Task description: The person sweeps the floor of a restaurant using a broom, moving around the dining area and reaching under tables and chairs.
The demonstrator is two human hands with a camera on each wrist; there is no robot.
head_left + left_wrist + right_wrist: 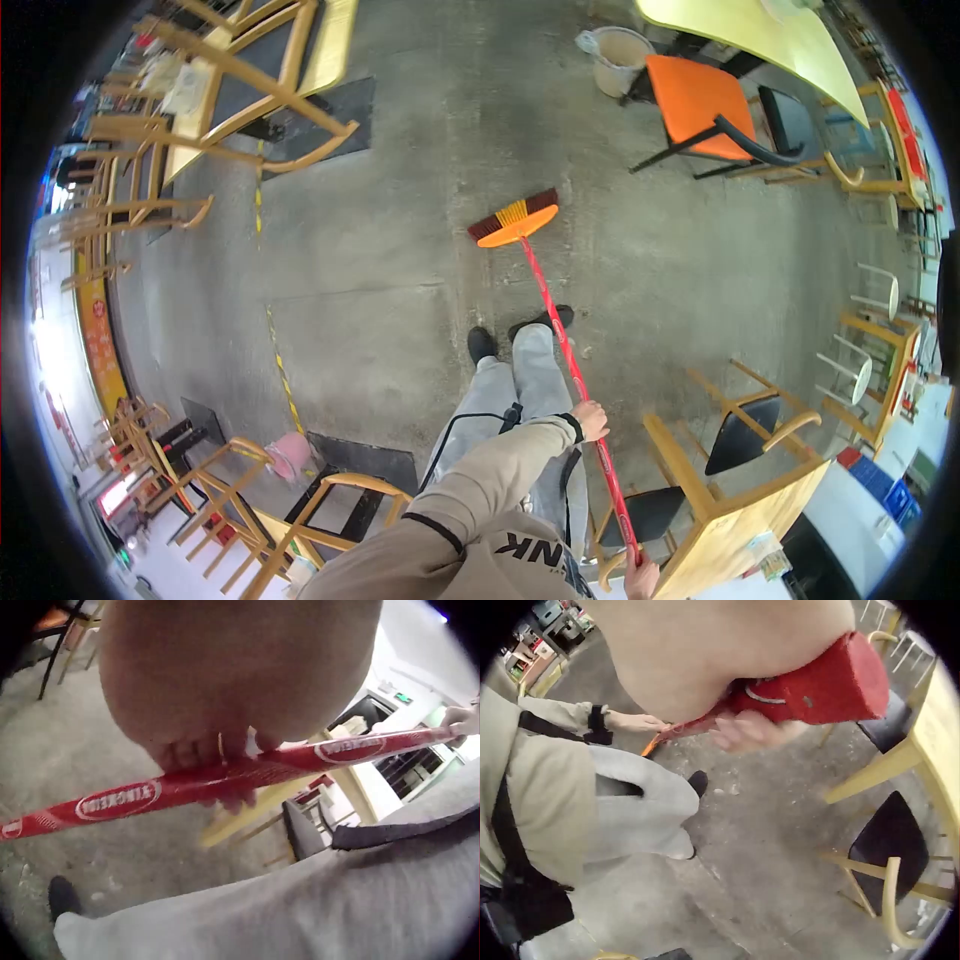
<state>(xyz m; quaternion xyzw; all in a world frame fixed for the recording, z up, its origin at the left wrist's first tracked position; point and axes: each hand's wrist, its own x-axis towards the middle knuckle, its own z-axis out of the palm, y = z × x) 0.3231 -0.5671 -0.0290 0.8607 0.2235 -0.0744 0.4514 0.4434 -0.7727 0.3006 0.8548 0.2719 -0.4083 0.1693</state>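
Observation:
A push broom has a long red handle (556, 325) and an orange head (520, 228) with dark red and yellow bristles, seen on the floor ahead of the feet in the head view. My left hand (592, 420) grips the handle partway along, its fingers curled round the red shaft (120, 802) in the left wrist view. Near the handle's top end, my right hand (641, 578) wraps around it. The right wrist view shows that red end (859, 679) sticking out past the right hand (754, 733).
Wooden chairs (290, 100) and tables crowd the left side. At upper right stand an orange chair (698, 105) and a whitish bucket (618, 60). A wooden table (750, 535) and black-seated chairs (743, 435) are close on the right. A pink bucket (290, 455) sits lower left.

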